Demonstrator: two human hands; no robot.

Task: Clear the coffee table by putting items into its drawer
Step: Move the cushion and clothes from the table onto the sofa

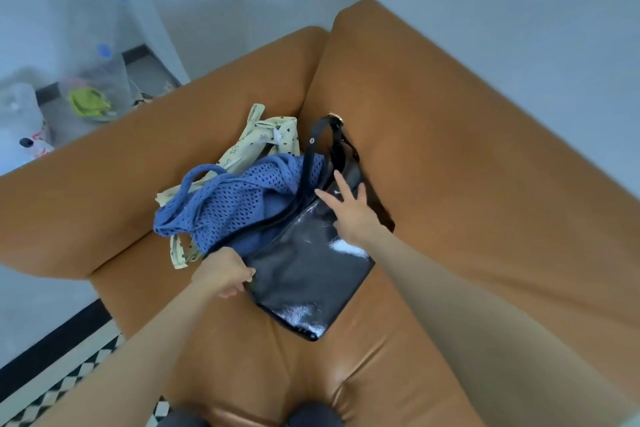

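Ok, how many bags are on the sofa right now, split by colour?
black glossy bag: 1
blue knit bag: 1
cream printed bag: 1
Total: 3

Both bare arms reach forward: left hand (225, 274) pinches the black bag (304, 284) at its edge, right hand (349, 215) extends, fingers spread wide.

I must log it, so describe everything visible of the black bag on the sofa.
The black bag is flat, rectangular, glossy like patent leather. It lies askew on the orange sofa seat, its strap with a metal fitting looped up against the backrest. The blue bag lies against its upper left edge. The left hand grips its left edge; the right hand spreads open over its top, contact unclear.
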